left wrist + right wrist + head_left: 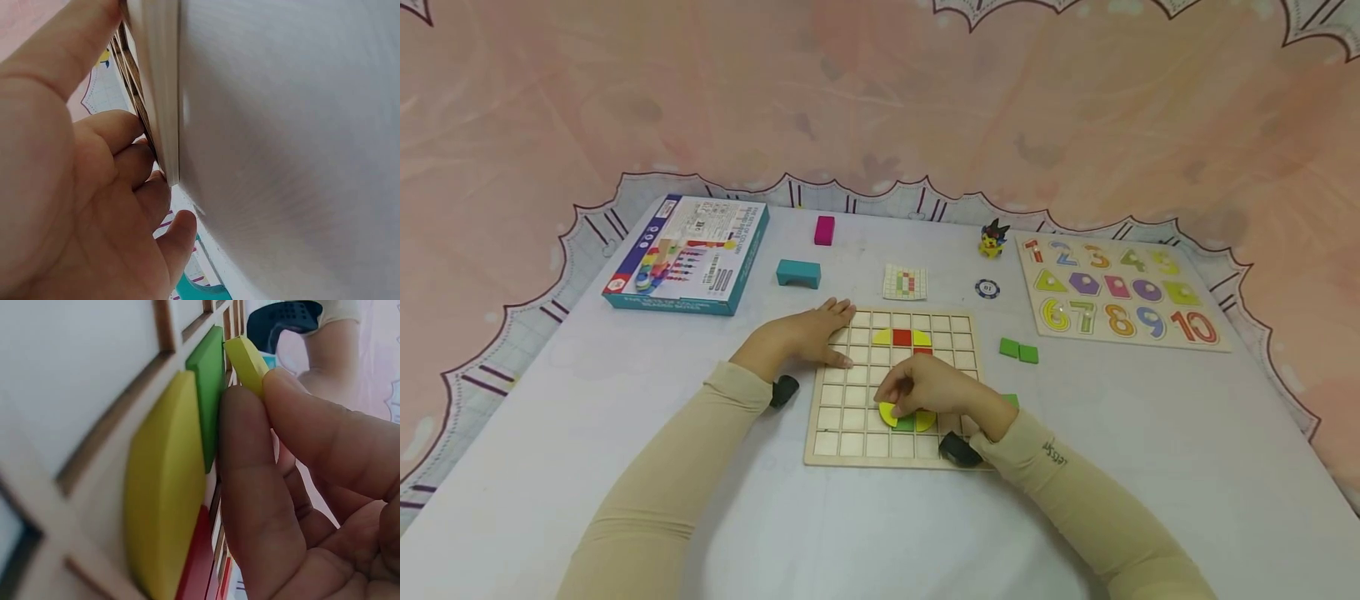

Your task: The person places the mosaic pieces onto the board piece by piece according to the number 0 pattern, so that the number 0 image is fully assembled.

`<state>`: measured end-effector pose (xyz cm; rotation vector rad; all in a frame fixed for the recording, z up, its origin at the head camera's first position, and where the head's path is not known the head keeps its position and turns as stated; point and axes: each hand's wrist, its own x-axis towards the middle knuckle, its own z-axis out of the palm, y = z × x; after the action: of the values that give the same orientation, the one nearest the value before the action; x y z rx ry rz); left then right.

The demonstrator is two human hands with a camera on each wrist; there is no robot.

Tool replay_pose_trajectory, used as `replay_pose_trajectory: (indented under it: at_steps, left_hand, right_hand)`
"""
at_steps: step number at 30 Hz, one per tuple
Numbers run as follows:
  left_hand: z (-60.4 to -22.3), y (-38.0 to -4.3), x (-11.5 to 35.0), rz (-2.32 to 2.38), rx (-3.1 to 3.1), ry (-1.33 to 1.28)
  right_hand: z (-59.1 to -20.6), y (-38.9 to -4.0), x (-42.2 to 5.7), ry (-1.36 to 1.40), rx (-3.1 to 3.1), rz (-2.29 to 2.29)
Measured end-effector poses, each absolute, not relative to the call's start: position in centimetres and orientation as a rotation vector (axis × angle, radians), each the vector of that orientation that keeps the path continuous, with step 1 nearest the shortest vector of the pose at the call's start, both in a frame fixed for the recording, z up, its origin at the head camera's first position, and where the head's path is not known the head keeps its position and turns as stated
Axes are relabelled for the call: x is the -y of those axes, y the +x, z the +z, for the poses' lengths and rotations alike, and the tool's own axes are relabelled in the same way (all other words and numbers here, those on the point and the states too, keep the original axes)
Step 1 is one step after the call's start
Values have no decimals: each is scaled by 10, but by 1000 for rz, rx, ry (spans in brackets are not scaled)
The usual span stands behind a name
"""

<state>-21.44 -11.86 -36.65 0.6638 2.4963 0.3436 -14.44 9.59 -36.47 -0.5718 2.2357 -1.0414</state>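
Note:
A wooden grid board (853, 419) lies flat in front of me. My left hand (808, 336) rests on its left edge, fingers spread, as the left wrist view (106, 187) also shows. Between thumb and index finger, my right hand (928, 387) pinches a yellow quarter-circle tile (245, 362), tilted beside a green tile (209, 394) on the board's lower part. Another yellow quarter-circle tile (162, 481) sits on the green tile's other side, with a red tile (197, 556) adjoining. Higher up, a red square (902, 337) lies between two yellow tiles. My right hand hides the middle cells.
A pattern card (906, 282) lies beyond the board. Loose green squares (1009, 347) are to its right, near a number puzzle (1123, 287), a poker chip (987, 288) and a small figure (992, 240). At left are a boxed toy (688, 254), a teal block (798, 273) and a magenta block (824, 231).

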Motion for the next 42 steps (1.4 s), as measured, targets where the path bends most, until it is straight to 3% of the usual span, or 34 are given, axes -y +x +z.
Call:
replay_pose_trajectory:
  at_steps: [30,42]
  left_hand:
    - [-365,-213,119,355,-2494,679]
    - [-368,-215,119,340,-2497,685]
  right_hand:
    - [-361,-134,-75,-611,-2401,-807]
    - [-348,-151,-112,-605,-2444,-885]
